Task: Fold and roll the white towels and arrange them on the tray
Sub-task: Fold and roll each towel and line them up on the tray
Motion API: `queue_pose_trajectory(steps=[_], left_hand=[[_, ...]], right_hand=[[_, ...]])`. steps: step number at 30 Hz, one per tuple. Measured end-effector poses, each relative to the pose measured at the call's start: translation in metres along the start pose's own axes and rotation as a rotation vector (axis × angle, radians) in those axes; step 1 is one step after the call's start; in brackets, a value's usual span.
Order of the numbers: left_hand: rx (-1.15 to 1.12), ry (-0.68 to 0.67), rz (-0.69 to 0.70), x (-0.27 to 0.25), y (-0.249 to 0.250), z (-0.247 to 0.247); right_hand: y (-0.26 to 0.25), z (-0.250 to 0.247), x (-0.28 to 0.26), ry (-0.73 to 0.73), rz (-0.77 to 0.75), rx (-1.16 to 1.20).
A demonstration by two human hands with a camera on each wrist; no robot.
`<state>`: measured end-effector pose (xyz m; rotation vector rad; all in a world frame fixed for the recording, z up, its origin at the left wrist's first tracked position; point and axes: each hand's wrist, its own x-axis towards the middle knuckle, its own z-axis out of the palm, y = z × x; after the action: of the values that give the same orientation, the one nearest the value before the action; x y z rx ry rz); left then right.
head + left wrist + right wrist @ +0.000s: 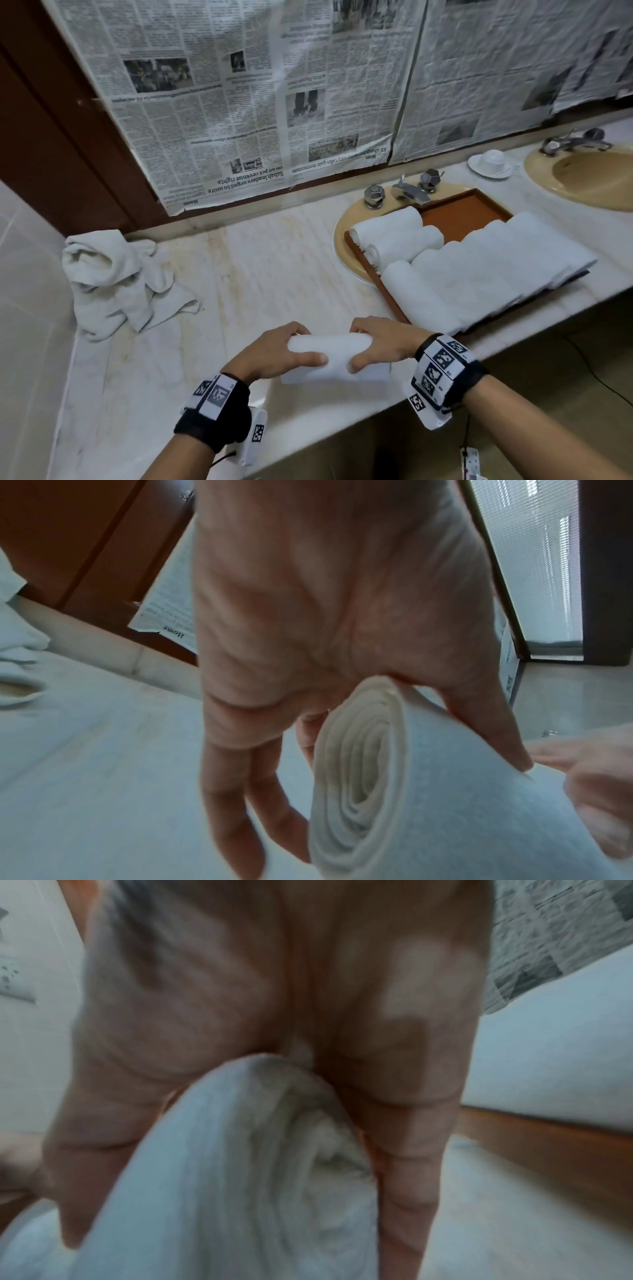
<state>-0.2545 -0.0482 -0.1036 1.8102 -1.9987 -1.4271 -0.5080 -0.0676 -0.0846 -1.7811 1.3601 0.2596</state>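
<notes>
Two bare hands work a white towel roll (334,356) on a pale marble table (239,274), close to its front edge. The left hand (274,353) curls round the roll's left end, fingers behind, thumb in front. The right hand (380,344) grips the right end the same way. A short flat tail of towel lies under the roll, toward the person.

Risks, as judgement: the roll sits near the table's front edge, so the tail could slide off and drag the roll loose. Uneven pressure between the hands could make the spiral end telescope into a cone.

Beyond and to the right of the right hand, a brown tray (479,205) rests over a sink and already holds several rolled towels (479,267). Well beyond the left hand lies a crumpled towel heap (116,281). Newspaper sheets (239,102) cover the wall behind.
</notes>
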Motion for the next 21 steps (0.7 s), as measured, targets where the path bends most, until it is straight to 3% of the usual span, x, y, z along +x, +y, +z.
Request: queue_pose_trajectory(steps=[8,21], left_hand=[[-0.011,0.104,0.114,0.048,0.094,-0.012],[-0.033,0.237,0.166,0.2,0.271,0.018]], right_hand=[[0.06,-0.094,-0.024,0.158,-0.112,0.143],[0.222,-0.275,-0.026,0.299,-0.203,0.291]])
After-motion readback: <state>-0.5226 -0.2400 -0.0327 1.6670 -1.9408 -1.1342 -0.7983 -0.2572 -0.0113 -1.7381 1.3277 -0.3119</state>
